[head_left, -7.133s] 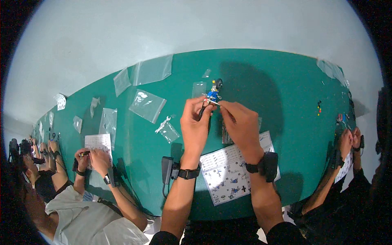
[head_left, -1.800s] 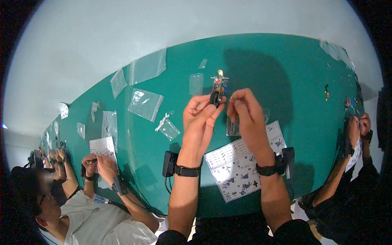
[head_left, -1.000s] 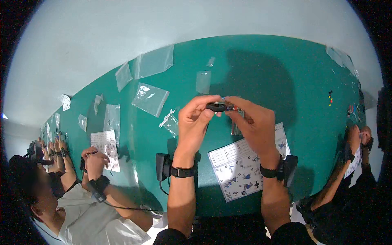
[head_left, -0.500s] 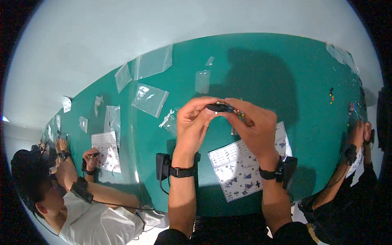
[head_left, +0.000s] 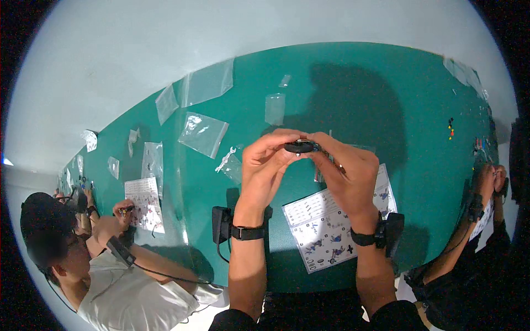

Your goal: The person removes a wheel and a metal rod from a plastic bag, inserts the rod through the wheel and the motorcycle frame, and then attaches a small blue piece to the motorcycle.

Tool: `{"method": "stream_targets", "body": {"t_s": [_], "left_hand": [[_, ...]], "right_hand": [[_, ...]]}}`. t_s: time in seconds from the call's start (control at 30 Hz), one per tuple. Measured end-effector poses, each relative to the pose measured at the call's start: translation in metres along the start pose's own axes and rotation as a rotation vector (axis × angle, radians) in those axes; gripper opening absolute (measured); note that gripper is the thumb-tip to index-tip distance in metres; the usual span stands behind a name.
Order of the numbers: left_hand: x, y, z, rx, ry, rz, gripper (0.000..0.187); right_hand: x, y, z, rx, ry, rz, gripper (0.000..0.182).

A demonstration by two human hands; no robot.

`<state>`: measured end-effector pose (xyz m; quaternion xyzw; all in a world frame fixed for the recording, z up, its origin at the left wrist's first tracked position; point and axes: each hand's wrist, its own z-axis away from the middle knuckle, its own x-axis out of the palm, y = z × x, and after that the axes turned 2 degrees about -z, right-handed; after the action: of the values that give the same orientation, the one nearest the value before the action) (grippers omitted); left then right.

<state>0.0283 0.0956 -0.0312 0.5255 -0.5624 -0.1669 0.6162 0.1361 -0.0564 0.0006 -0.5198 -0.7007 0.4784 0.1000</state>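
Observation:
Both my hands hold a small toy-brick model [head_left: 301, 147] above the green table [head_left: 386, 99]. My left hand [head_left: 265, 168] pinches its black wheel end between thumb and fingers. My right hand [head_left: 349, 172] wraps the other end, hiding most of the model. Under my right wrist lies a printed instruction sheet [head_left: 326, 226]. Black bands sit on both my wrists.
Several clear plastic bags lie across the table, one large [head_left: 203, 133] and one with white parts [head_left: 229, 164]. Small coloured pieces [head_left: 451, 127] sit far right. A person at left [head_left: 105, 270] works over another sheet [head_left: 141, 201]; another person's hands [head_left: 488, 179] are at right.
I turned the model from upright to lying level between my hands and brought my right hand closer around it. The person at left shifted an arm.

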Motion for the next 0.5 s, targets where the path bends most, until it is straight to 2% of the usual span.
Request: {"method": "stream_targets", "body": {"t_s": [0.13, 0.2, 0.3, 0.33, 0.47, 0.5], "left_hand": [[0.011, 0.004, -0.001, -0.004, 0.037, -0.034, 0.036], [0.020, 0.002, -0.002, 0.038, 0.044, -0.057, 0.041], [0.028, -0.007, -0.003, -0.035, 0.136, -0.134, 0.047], [0.031, -0.015, -0.002, -0.020, 0.191, -0.128, 0.034], [0.032, -0.035, 0.006, -0.016, 0.292, -0.156, 0.013], [0.038, -0.034, 0.006, -0.021, 0.329, -0.132, 0.013]], "right_hand": [[0.000, -0.004, 0.000, 0.030, 0.007, 0.018, 0.030], [0.004, -0.002, 0.001, 0.037, 0.067, 0.018, 0.030], [0.008, 0.002, 0.006, 0.049, 0.173, 0.053, 0.030], [0.010, 0.003, 0.008, 0.055, 0.203, 0.059, 0.030], [0.017, 0.005, 0.015, 0.098, 0.286, 0.045, 0.032], [0.018, 0.004, 0.017, 0.113, 0.286, 0.037, 0.034]]}}
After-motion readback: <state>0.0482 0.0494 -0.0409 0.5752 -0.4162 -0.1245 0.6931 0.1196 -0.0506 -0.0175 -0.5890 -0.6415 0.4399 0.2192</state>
